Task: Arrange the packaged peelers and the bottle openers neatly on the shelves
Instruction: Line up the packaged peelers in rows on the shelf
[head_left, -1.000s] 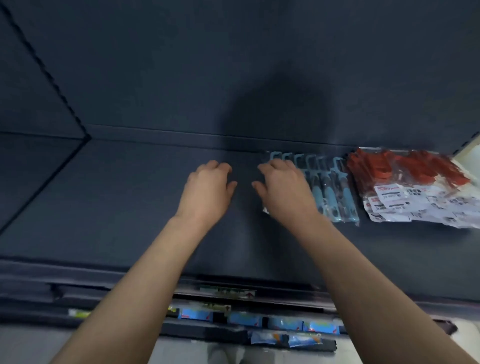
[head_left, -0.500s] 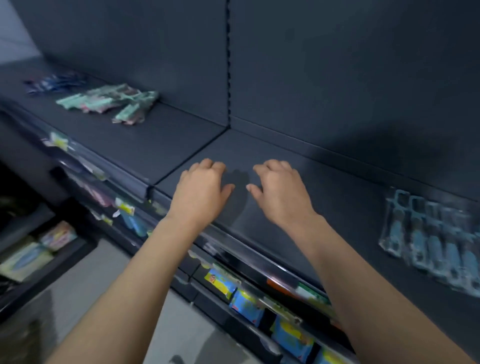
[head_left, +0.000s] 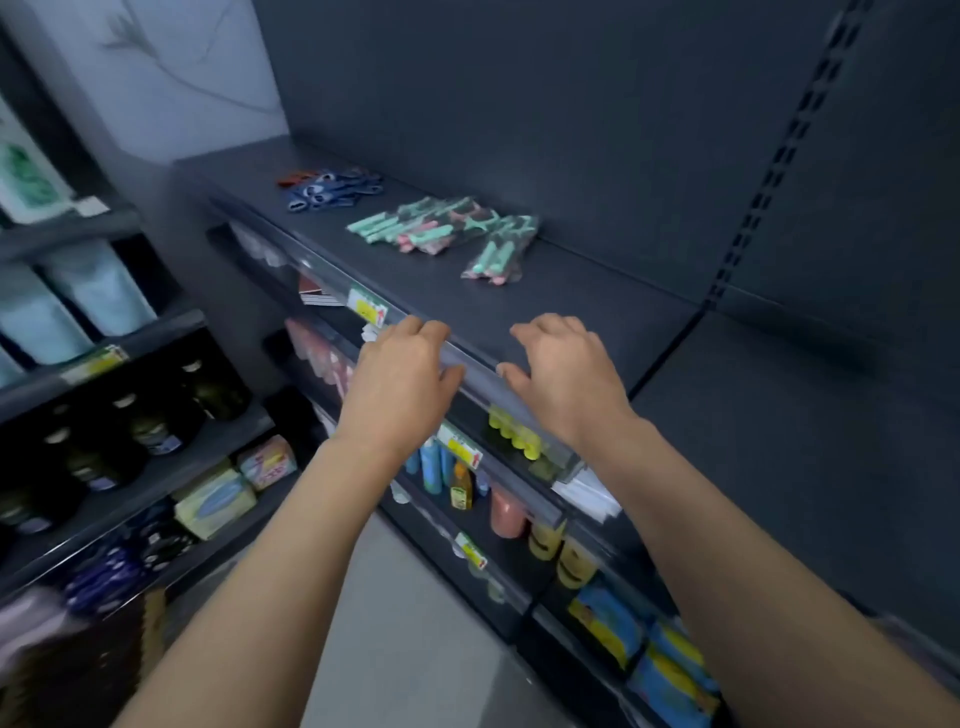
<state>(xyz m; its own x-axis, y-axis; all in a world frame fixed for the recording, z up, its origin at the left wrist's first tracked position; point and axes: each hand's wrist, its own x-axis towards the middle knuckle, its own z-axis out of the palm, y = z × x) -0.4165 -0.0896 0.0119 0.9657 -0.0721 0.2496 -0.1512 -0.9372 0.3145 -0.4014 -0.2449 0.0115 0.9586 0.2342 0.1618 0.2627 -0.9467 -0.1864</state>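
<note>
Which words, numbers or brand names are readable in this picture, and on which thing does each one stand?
No text can be read in this view.
Upper price tag, yellow, on the top shelf's front rail: print blurred.
Lower price tag, on the rail beneath: print blurred.
Dark bottles on the left: labels too small to read.
Blue and yellow packs at the bottom: print blurred.
</note>
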